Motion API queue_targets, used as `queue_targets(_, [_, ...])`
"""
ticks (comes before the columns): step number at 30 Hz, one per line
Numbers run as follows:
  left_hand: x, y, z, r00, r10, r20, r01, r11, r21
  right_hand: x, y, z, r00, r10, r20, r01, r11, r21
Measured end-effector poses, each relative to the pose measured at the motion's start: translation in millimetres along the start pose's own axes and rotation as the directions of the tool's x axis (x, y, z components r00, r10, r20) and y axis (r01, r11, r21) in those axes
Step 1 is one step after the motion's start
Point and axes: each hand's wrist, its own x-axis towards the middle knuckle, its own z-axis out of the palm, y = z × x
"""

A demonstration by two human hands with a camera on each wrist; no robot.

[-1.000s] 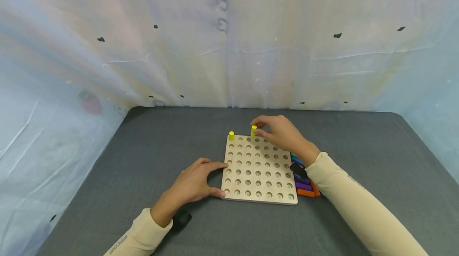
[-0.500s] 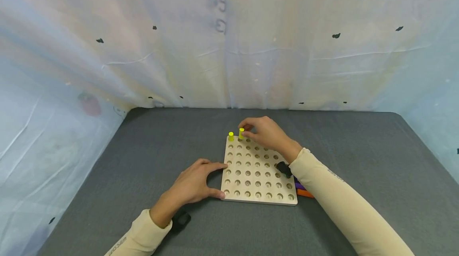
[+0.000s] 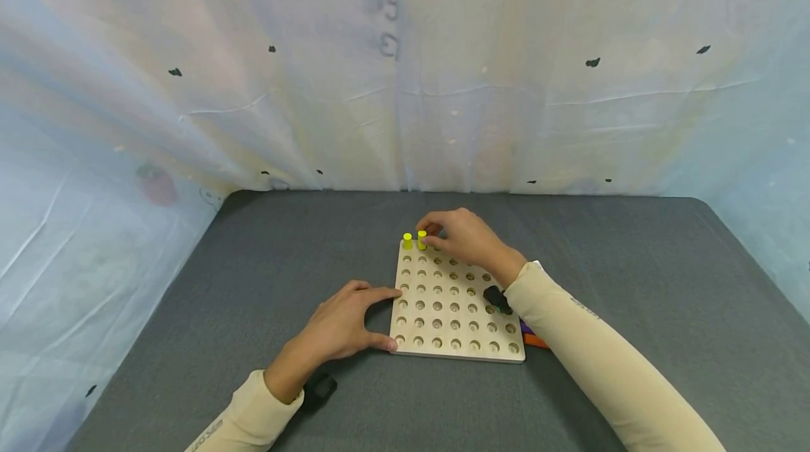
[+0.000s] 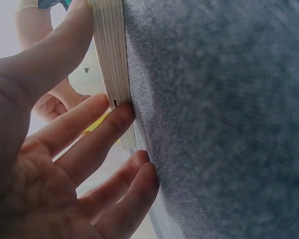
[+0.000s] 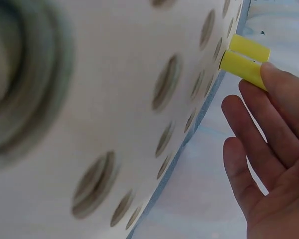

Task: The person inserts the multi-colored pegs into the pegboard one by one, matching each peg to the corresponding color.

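Observation:
A pale wooden board (image 3: 446, 298) with rows of round holes lies on the grey tabletop. In its far left corner hole stands one yellow peg (image 3: 408, 241). My right hand (image 3: 467, 235) pinches a second yellow peg (image 3: 422, 240) between thumb and finger, upright beside the first. The right wrist view shows this held peg (image 5: 243, 69) with its lower end at a hole; how deep it sits I cannot tell. At the board's left side, my left hand (image 3: 339, 318) rests with spread fingers, thumb and fingertips touching the edge (image 4: 111, 50).
Orange pegs (image 3: 536, 341) and purple pegs (image 3: 526, 327) lie against the board's right side, mostly hidden by my right forearm. The grey tabletop (image 3: 304, 248) surrounds the board. A pale curtain (image 3: 468, 128) hangs behind the far edge.
My right hand has carried the second yellow peg leftward along the far row and lowered it next to the first. My left hand has stayed in place.

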Motion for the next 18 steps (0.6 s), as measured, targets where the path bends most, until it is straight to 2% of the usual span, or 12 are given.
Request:
queue_targets(6, [1.0, -0.3, 0.5, 1.000, 0.000, -0.001, 0.000, 1.000, 0.001, -1.7, 0.0, -1.4, 1.000, 0.006, 0.002, -0.006, 1.000, -0.013])
queue_targets(18, [1.2, -0.1, 1.9, 1.000, 0.003, 0.001, -0.003, 1.000, -0.001, -0.7, 2.7, 1.3, 0.998, 0.036, 0.055, -0.035, 0.999, -0.016])
